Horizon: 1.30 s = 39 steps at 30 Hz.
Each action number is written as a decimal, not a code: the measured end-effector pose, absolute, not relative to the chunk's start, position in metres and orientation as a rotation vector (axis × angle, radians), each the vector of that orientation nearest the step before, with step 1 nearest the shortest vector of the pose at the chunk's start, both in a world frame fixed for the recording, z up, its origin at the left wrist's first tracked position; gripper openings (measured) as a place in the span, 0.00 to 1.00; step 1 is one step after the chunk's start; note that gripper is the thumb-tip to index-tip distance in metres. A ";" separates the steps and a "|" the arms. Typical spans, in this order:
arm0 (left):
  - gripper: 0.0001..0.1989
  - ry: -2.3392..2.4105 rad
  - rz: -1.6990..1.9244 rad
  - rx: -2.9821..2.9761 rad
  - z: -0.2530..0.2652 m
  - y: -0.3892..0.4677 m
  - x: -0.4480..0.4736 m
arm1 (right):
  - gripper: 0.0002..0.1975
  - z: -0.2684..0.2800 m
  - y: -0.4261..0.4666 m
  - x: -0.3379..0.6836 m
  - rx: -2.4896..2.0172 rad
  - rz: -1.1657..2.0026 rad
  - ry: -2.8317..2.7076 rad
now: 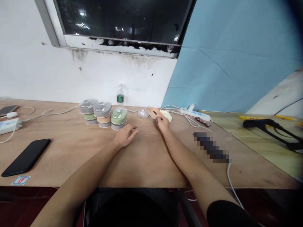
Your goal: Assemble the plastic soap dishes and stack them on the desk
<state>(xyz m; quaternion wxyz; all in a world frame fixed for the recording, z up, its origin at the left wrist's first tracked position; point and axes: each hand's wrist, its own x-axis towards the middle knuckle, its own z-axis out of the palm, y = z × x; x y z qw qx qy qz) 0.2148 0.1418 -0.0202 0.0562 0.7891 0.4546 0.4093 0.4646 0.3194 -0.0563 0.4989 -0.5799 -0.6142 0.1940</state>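
Note:
My right hand [163, 124] pinches the near edge of an orange lid [154, 112] with a dark slot in it, at the back of the table. Part of a grey piece shows below the lid. Just left of the lid sits a small clear lid-like piece [142, 113], and to its right lies a cream-coloured piece [166, 115], partly hidden by my hand. My left hand [126, 135] rests on the table holding nothing, fingers apart. Closest to it is a short stack with a green lunch box [119, 116] on a grey base.
Two more lunch box stacks, one with green [89, 116] and one with orange [104, 119] middles, stand at the left. Behind are a bottle [120, 96] and a power strip [196, 114] with cables. A black phone [26, 157] lies left; a pixelated dark object [211, 148] lies right.

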 end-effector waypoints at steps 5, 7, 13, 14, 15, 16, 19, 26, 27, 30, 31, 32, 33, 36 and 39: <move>0.15 1.383 1.185 2.384 -0.017 0.139 0.216 | 0.17 -0.055 0.318 0.464 -1.461 0.179 -1.544; 0.15 1.384 1.177 2.377 -0.016 0.138 0.217 | 0.20 -0.056 0.321 0.465 -1.487 0.175 -1.587; 0.15 1.385 1.147 2.368 -0.017 0.140 0.217 | 0.15 -0.060 0.330 0.463 -1.487 0.105 -1.692; 0.15 1.387 1.139 2.366 -0.017 0.140 0.217 | 0.15 -0.060 0.330 0.461 -1.478 0.078 -1.712; 0.15 1.390 1.131 2.364 -0.017 0.140 0.217 | 0.15 -0.060 0.330 0.458 -1.474 0.055 -1.730; 0.15 1.393 1.127 2.363 -0.017 0.140 0.217 | 0.15 -0.059 0.330 0.456 -1.472 0.035 -1.746; 0.15 1.394 1.124 2.373 -0.017 0.139 0.217 | 0.15 -0.057 0.329 0.450 -1.474 -0.005 -1.780; 0.17 1.559 1.296 2.395 -0.020 0.144 0.213 | 0.19 -0.056 0.324 0.451 -1.437 0.001 -1.850; 0.17 1.628 1.347 2.398 -0.019 0.145 0.210 | 0.20 -0.056 0.323 0.451 -1.434 -0.001 -1.849; 0.18 1.876 1.430 2.390 -0.014 0.149 0.201 | 0.21 -0.054 0.314 0.450 -1.409 0.036 -1.850; 0.19 1.966 1.415 2.368 -0.013 0.150 0.197 | 0.21 -0.053 0.310 0.450 -1.395 0.072 -1.858; 0.19 2.052 1.387 2.332 -0.012 0.150 0.194 | 0.20 -0.052 0.306 0.450 -1.375 0.110 -1.871; 0.20 2.123 1.358 2.290 -0.011 0.151 0.191 | 0.19 -0.051 0.302 0.449 -1.356 0.148 -1.886; 0.24 2.234 1.311 2.221 -0.013 0.155 0.183 | 0.15 -0.049 0.291 0.446 -1.320 0.243 -1.940; 0.29 2.271 1.270 2.277 -0.018 0.160 0.177 | 0.13 -0.049 0.285 0.442 -1.289 0.309 -2.009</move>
